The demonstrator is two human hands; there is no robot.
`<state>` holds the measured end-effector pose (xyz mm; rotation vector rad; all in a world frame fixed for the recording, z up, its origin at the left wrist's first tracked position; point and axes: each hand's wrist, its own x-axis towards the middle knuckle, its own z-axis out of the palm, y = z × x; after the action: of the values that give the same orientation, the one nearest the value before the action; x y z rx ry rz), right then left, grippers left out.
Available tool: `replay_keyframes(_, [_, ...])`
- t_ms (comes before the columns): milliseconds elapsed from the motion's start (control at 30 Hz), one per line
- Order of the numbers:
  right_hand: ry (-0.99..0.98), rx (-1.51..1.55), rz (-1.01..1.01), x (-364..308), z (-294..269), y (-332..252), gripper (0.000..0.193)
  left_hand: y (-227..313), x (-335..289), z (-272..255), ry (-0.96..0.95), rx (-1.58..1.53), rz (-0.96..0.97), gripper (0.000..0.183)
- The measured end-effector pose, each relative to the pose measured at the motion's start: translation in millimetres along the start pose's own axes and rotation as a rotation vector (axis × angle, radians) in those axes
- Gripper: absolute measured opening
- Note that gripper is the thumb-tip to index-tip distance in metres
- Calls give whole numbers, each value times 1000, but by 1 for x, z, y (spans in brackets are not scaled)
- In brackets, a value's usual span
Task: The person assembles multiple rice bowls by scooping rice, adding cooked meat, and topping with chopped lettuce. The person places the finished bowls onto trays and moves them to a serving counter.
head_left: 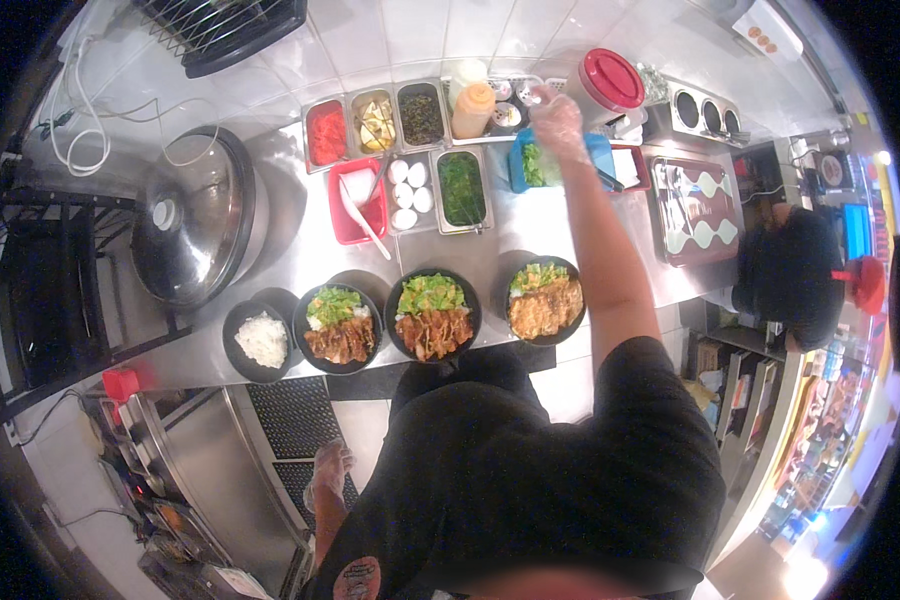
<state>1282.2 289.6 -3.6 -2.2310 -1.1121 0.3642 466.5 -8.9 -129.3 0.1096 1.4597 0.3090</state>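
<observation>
My right hand point(558, 118), in a clear glove, reaches across the steel counter point(300, 245) to small tubs point(515, 100) at the back, just above a blue tub of greens point(528, 162). Its fingertips are in among the tubs, and I cannot tell whether they grip anything. My left hand point(330, 472), also gloved, hangs by my side below the counter, fingers loose and empty. Three black bowls of lettuce and glazed meat point(338, 326) point(433, 315) point(545, 300) stand in a row at the counter's near edge. A black bowl of white rice point(261, 341) sits to their left.
Steel pans of red, yellow, dark and green toppings point(422, 115), a pan of eggs point(408, 192), a red tub with a white spoon point(357, 202) and an orange squeeze bottle point(473, 108) sit behind the bowls. A large lidded pot point(192, 215) stands left. Another person point(792, 272) stands right.
</observation>
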Motion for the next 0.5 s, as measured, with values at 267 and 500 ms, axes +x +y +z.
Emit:
replay_keyframes(267, [-360, -584, -163, 65, -9, -36, 45, -65, -20, 94, 248, 221, 19, 41])
replay_keyframes(500, [-435, -717, -201, 77, 24, -32, 34, -136, -55, 106, 230, 473, 199, 41])
